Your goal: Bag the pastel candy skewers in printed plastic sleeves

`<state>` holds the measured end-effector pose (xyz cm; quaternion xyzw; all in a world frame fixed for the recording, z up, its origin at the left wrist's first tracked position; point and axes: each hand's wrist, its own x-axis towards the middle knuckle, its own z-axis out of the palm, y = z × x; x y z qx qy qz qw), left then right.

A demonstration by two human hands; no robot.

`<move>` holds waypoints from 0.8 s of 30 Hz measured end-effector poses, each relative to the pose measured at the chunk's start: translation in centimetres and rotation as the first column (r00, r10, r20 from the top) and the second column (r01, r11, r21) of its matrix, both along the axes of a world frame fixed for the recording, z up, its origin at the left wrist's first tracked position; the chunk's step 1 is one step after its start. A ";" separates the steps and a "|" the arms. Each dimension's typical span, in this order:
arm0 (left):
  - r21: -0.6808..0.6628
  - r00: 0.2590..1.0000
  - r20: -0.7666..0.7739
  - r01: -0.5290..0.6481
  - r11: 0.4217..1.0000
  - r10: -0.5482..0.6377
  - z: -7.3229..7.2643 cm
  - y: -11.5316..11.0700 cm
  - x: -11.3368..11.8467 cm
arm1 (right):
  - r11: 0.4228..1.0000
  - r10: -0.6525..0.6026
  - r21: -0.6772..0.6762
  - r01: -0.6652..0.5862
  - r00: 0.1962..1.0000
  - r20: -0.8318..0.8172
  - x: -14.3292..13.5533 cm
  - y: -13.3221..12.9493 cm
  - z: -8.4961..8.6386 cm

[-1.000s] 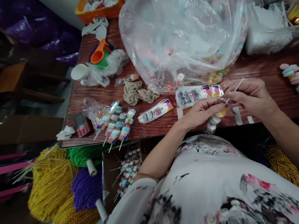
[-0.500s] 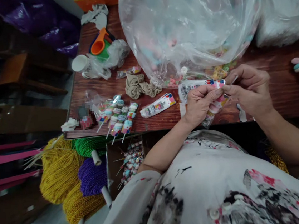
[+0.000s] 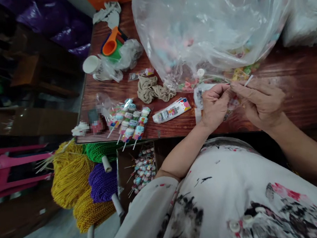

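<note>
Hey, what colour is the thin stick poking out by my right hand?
The stick is white, best seen in the head view.

Your shirt [image 3: 212,193]: white, blotched floral print in black, grey, pinkish red. Your stick [image 3: 248,80]: plain white. Table [image 3: 303,87] before you: red-brown, dark wood-grain streaks. Packets [image 3: 171,110]: white, multicoloured patches at one end. Skewers [image 3: 127,123]: pastel pink, blue, green, white bands. Big bag [image 3: 213,25]: clear, pink and blue showing through. Rag [image 3: 148,90]: beige. Scoop [image 3: 110,46]: orange. Cup [image 3: 91,64]: white. Cord bundles [image 3: 70,178] on your left: yellow, purple, green.
</note>
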<state>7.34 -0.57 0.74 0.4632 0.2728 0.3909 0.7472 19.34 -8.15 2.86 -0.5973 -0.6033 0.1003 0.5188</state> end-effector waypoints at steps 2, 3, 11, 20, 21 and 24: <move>-0.053 1.000 0.009 0.019 0.998 -0.019 -0.3 -0.3 0.2 | 0.998 -0.064 -0.001 0.064 0.998 -0.026 -0.3 -0.3 -0.8; -0.075 1.000 0.012 0.022 0.997 -0.021 -0.2 -0.4 0.2 | 0.993 -0.113 0.016 0.114 0.992 -0.062 -0.5 -0.4 -1.0; -0.093 1.000 -0.016 0.018 0.995 -0.020 1.0 -0.2 -0.4 | 0.990 -0.085 0.126 0.063 0.981 0.174 0.5 -0.1 0.3; -0.041 0.995 0.056 -0.085 0.996 0.087 0.9 0.3 0.0 | 0.987 -0.155 -0.003 0.159 0.963 -0.219 -1.9 -1.0 -2.3; -0.033 0.994 0.062 -0.085 0.996 0.087 0.8 0.2 0.0 | 0.987 -0.159 -0.020 0.159 0.962 -0.221 -2.0 -1.0 -2.5; -0.083 0.998 0.060 0.019 0.996 -0.014 0.2 -0.3 -0.5 | 0.980 -0.198 -0.040 0.194 0.940 -0.279 -1.8 -0.9 -2.7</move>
